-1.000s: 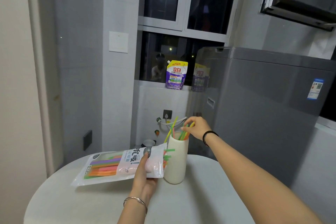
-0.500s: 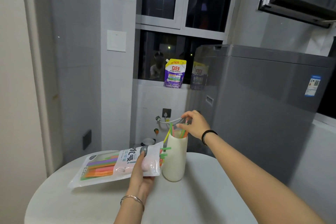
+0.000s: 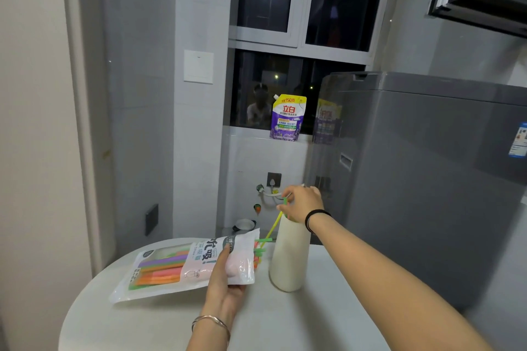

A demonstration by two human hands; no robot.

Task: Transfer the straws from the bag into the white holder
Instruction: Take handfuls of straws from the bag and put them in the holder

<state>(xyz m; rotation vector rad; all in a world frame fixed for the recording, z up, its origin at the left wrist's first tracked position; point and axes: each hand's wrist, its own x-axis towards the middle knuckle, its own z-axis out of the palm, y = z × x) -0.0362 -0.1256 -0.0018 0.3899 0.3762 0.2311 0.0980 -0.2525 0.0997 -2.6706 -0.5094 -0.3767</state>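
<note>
Head view: round white table (image 3: 313,322). At its left, the left hand (image 3: 228,279) grips a clear printed plastic bag (image 3: 182,288) of coloured straws (image 3: 162,271). Just right stands the tall white holder (image 3: 289,259). The right hand (image 3: 302,202) pinches a green straw (image 3: 285,202) at its mouth.

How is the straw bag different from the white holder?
The bag lies sideways; the white holder stands upright. The bag is see-through with printing; the white holder is plain. The left hand grips the bag; the right hand pinches straws at the white holder's mouth. Both hold coloured straws.
</note>
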